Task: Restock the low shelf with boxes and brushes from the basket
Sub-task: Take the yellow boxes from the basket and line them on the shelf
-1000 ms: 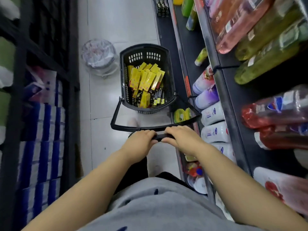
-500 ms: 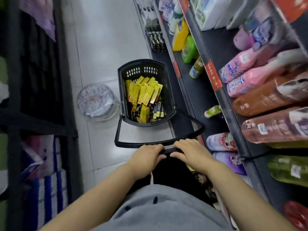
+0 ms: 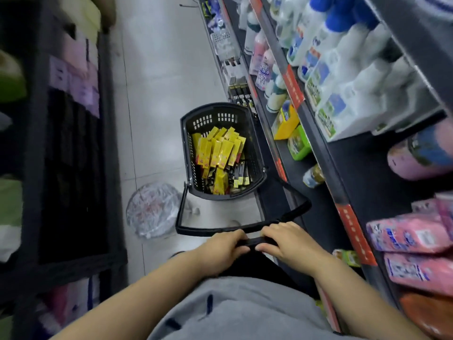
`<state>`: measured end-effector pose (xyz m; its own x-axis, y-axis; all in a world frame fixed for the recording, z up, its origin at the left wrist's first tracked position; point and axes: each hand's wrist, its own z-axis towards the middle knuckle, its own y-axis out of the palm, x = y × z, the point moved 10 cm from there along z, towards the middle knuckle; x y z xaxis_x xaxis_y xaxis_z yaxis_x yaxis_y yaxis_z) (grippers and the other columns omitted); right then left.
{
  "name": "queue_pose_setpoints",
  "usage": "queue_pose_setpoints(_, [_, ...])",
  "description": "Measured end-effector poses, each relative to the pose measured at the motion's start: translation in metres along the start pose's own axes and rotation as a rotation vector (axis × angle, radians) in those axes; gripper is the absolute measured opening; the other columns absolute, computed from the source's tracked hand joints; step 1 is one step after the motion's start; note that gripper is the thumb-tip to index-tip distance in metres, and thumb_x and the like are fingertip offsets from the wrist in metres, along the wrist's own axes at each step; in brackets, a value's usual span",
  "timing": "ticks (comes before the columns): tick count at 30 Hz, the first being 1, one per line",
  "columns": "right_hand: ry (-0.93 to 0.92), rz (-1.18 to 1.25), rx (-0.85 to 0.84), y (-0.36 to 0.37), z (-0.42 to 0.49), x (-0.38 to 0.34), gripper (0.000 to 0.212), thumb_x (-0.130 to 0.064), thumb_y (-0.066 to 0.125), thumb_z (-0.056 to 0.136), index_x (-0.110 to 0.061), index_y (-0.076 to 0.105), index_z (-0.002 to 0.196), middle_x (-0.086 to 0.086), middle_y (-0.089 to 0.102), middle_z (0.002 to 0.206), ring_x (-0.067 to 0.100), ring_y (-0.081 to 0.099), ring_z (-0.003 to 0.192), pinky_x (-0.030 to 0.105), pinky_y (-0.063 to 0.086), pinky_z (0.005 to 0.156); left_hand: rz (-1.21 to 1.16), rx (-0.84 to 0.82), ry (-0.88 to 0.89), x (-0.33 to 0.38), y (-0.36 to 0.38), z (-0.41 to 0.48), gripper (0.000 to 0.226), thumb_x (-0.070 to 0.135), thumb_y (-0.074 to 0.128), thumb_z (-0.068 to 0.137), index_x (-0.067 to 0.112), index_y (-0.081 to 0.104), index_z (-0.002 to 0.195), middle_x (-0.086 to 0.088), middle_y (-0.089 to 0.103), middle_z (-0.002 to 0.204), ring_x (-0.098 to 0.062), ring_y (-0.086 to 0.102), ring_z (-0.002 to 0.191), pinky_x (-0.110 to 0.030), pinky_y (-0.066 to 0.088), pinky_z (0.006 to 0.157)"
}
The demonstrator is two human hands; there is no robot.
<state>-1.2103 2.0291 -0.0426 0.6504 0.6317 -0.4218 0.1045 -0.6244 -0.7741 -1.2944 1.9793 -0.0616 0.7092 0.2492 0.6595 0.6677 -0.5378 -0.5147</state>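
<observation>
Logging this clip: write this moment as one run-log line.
left hand: grips basket handle | right hand: grips basket handle | basket: on floor beside low shelf, yellow boxes inside

one wide-angle camera rides on the person's head, looking forward and steeply down an aisle. the basket (image 3: 220, 117) sits mid-frame, a little way ahead. nearer than the basket, at the bottom edge, the shirt (image 3: 245, 312), forearms, left hand (image 3: 219, 252) and right hand (image 3: 293, 244) gripping the handle (image 3: 253, 241) fill the view close up. shelves (image 3: 355, 173) right of the basket and a rack (image 3: 31, 143) left of it run off, blurred.
</observation>
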Motion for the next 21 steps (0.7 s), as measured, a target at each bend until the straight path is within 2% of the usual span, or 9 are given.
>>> queue_pose_setpoints(5, [-0.03, -0.011, 0.037, -0.072, 0.05, 0.014, 0.033, -0.057, 0.041, 0.091, -0.027, 0.055, 0.096, -0.008, 0.058, 0.094, 0.017, 0.051, 0.095, 0.031, 0.031, 0.079, -0.062, -0.061, -0.046, 0.013, -0.07, 0.031, 0.03, 0.024, 0.048, 0.097, 0.008, 0.046, 0.122, -0.012, 0.058, 0.116, -0.026, 0.053, 0.104, -0.029, 0.039, 0.083])
queue_pose_setpoints(9, [-0.01, -0.014, 0.193, -0.131, 0.088, 0.024, 0.041, -0.06, 0.04, 0.089, -0.029, 0.061, 0.108, -0.008, 0.056, 0.103, 0.017, 0.045, 0.1, 0.03, 0.026, 0.088, -0.132, -0.052, -0.043, 0.024, -0.136, 0.053, 0.02, 0.023, 0.045, 0.098, 0.009, 0.048, 0.113, -0.007, 0.051, 0.095, -0.011, 0.044, 0.079, -0.021, 0.033, 0.064])
queue_pose_setpoints(13, [0.022, 0.056, 0.365, -0.177, 0.12, 0.027, 0.04, -0.056, 0.048, 0.086, -0.028, 0.066, 0.108, -0.007, 0.056, 0.107, 0.018, 0.044, 0.104, 0.026, 0.023, 0.086, -0.244, -0.098, -0.056, 0.018, -0.188, 0.075, 0.003, 0.023, 0.049, 0.097, 0.02, 0.05, 0.097, 0.001, 0.05, 0.083, -0.011, 0.043, 0.073, -0.028, 0.037, 0.069])
queue_pose_setpoints(16, [0.053, 0.148, 0.474, -0.208, 0.147, 0.032, 0.037, -0.053, 0.055, 0.084, -0.025, 0.069, 0.104, -0.005, 0.058, 0.104, 0.018, 0.043, 0.104, 0.022, 0.02, 0.082, -0.336, -0.144, -0.051, 0.008, -0.224, 0.097, 0.011, 0.024, 0.05, 0.097, 0.018, 0.052, 0.106, 0.001, 0.054, 0.093, -0.01, 0.049, 0.085, -0.031, 0.044, 0.082])
queue_pose_setpoints(18, [0.062, 0.214, 0.527, -0.229, 0.174, 0.036, 0.036, -0.05, 0.06, 0.082, -0.022, 0.071, 0.1, -0.002, 0.059, 0.102, 0.02, 0.043, 0.103, 0.024, 0.024, 0.084, -0.343, -0.18, -0.034, 0.0, -0.252, 0.114, 0.009, 0.029, 0.05, 0.096, 0.028, 0.053, 0.104, -0.002, 0.056, 0.105, -0.01, 0.051, 0.095, -0.03, 0.043, 0.092])
queue_pose_setpoints(19, [0.075, 0.24, 0.548, -0.239, 0.19, 0.038, 0.036, -0.05, 0.061, 0.081, -0.02, 0.071, 0.099, -0.001, 0.059, 0.102, 0.02, 0.043, 0.103, 0.025, 0.026, 0.085, -0.324, -0.184, -0.021, -0.006, -0.269, 0.124, 0.006, 0.031, 0.049, 0.096, 0.032, 0.052, 0.101, -0.003, 0.057, 0.107, -0.01, 0.051, 0.097, -0.03, 0.042, 0.094])
queue_pose_setpoints(21, [0.139, 0.318, 0.581, -0.258, 0.223, 0.047, 0.036, -0.05, 0.063, 0.079, -0.02, 0.071, 0.097, -0.001, 0.056, 0.103, 0.017, 0.041, 0.106, 0.023, 0.027, 0.087, -0.296, -0.155, 0.027, -0.017, -0.308, 0.147, 0.01, 0.028, 0.047, 0.097, 0.023, 0.054, 0.101, -0.004, 0.058, 0.098, -0.011, 0.051, 0.09, -0.03, 0.045, 0.09])
